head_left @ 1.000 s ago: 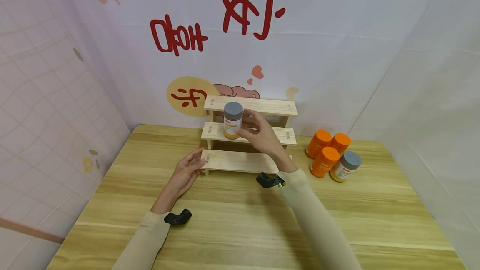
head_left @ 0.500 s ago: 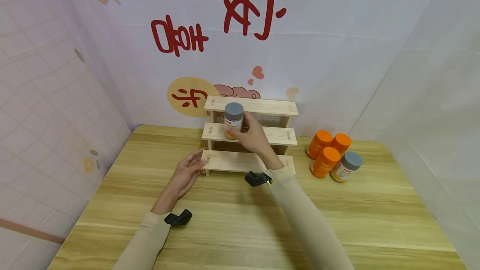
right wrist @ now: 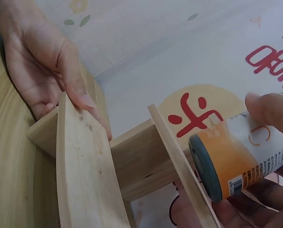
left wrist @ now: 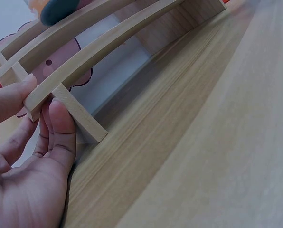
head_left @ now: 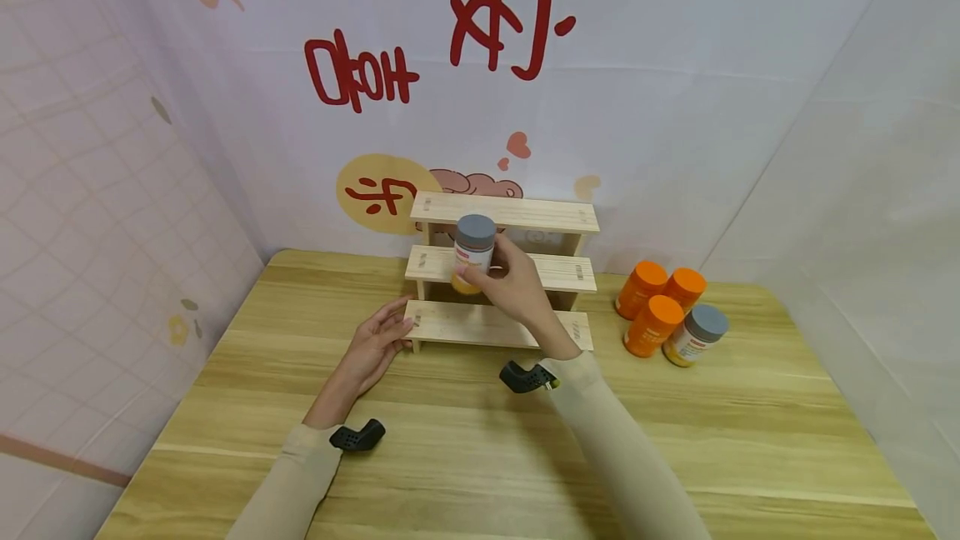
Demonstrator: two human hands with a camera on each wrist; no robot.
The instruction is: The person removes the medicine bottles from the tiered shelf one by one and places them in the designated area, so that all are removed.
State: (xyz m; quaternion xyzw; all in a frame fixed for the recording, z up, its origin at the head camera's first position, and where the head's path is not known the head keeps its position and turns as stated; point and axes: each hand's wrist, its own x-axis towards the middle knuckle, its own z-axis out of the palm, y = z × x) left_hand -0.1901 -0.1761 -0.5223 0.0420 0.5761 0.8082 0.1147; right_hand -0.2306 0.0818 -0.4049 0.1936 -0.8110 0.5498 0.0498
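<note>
My right hand (head_left: 522,288) grips a supplement jar (head_left: 474,255) with a grey lid, a white label and a yellow-orange lower part. The jar is in front of the middle step of a three-step wooden shelf (head_left: 480,325), lid up. In the right wrist view, the jar's dark base (right wrist: 205,168) is close by the front edge of a step, and the thumb (right wrist: 269,107) presses the label side. My left hand (head_left: 373,347) holds the left end of the lowest step. Its thumb lies on top and its fingers curl underneath, as the left wrist view shows.
Right of the shelf, three orange bottles (head_left: 654,326) stand in a group with another grey-lidded jar (head_left: 696,337). Behind the shelf hangs a white printed backdrop (head_left: 637,107). Everything stands on a wood-grain table (head_left: 450,457).
My right hand has brought the jar slightly down and toward me, off its place over the middle step. The left hand keeps its hold on the shelf.
</note>
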